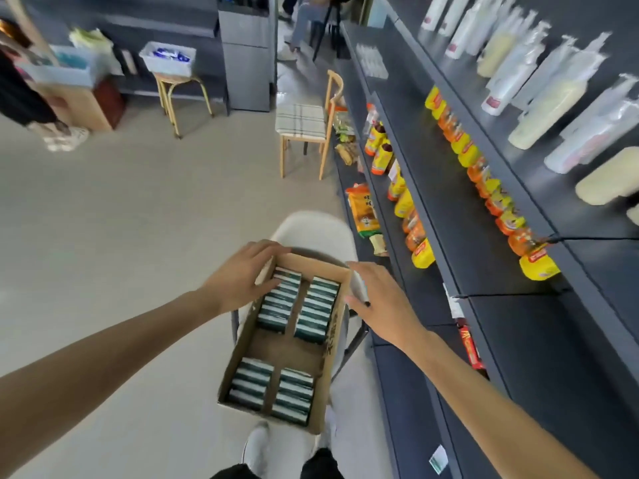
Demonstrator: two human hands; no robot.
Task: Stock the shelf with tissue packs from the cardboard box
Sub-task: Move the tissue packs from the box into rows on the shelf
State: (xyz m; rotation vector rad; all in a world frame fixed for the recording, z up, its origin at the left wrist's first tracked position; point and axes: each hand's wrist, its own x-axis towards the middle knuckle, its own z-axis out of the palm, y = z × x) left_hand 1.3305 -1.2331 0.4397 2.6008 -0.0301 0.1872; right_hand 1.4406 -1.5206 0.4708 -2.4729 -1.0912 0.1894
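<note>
An open cardboard box point(289, 352) sits on a white chair in front of me. It holds several dark green and white tissue packs point(280, 302) in four stacks, two at the far end and two at the near end. My left hand point(242, 276) reaches over the box's far left corner, fingers spread and touching the top of the far left stack. My right hand point(380, 300) hovers open at the box's far right edge, holding nothing. The dark grey shelf point(460, 216) runs along my right.
The shelf carries yellow and orange snack bags point(423, 252), white bottles point(543, 115) on the upper tier and a red pack point(470, 347) lower down. A wooden chair point(306, 126), a stool point(179, 95) with a bin and a seated person lie further back. My feet are below the box.
</note>
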